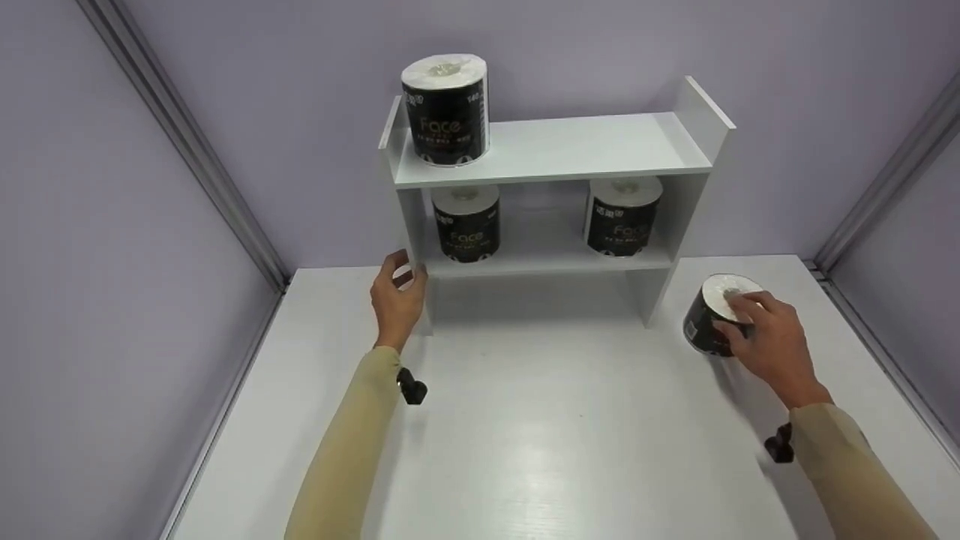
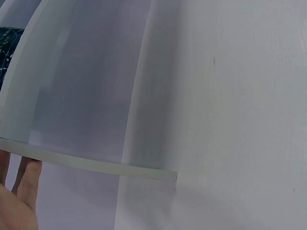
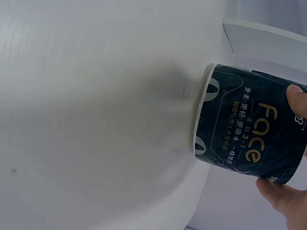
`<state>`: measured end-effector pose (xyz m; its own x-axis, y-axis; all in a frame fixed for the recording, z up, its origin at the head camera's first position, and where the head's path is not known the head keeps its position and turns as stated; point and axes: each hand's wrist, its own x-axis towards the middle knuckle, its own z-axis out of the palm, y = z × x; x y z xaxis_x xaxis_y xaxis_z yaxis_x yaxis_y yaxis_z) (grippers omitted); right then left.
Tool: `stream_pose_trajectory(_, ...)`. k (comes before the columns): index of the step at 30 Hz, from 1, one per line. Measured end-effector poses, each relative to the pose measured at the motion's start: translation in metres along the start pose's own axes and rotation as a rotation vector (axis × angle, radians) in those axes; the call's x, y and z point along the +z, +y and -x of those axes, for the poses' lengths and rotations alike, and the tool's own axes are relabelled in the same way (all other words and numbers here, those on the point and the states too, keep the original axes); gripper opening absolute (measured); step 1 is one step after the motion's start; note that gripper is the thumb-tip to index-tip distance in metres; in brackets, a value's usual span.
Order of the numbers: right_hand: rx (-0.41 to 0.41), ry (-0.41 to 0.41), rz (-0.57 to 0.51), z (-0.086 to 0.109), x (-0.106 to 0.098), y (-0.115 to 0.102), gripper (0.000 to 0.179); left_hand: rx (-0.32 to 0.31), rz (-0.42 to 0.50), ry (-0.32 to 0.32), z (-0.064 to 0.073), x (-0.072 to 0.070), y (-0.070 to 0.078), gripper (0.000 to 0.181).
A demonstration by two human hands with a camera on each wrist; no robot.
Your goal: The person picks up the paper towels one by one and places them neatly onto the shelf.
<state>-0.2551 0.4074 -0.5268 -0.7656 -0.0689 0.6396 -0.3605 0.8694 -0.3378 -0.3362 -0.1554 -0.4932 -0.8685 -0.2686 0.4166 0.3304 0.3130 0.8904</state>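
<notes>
My right hand grips a wrapped tissue roll by its upper part, right of a white two-tier shelf. In the right wrist view, thumb and fingers hold opposite sides of the roll, its dark wrapper marked "Face". Whether its base touches the table cannot be told. My left hand is at the shelf's left side panel, fingertips touching the outer face. One similar roll stands upright on the top tier at left. Two more, a left roll and a right roll, stand on the lower tier.
The shelf stands at the back of a white table. Pale walls with metal corner posts enclose the left, back and right sides. A small black device hangs at each wrist.
</notes>
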Motion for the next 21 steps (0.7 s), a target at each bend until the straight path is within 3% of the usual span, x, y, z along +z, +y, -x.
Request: stream_pose_trajectory(21, -0.035, 0.046, -0.019, -0.008, -0.015, -0.017, 0.044, -0.005, -0.009, -0.005, 0.000, 0.000, -0.002, 0.037)
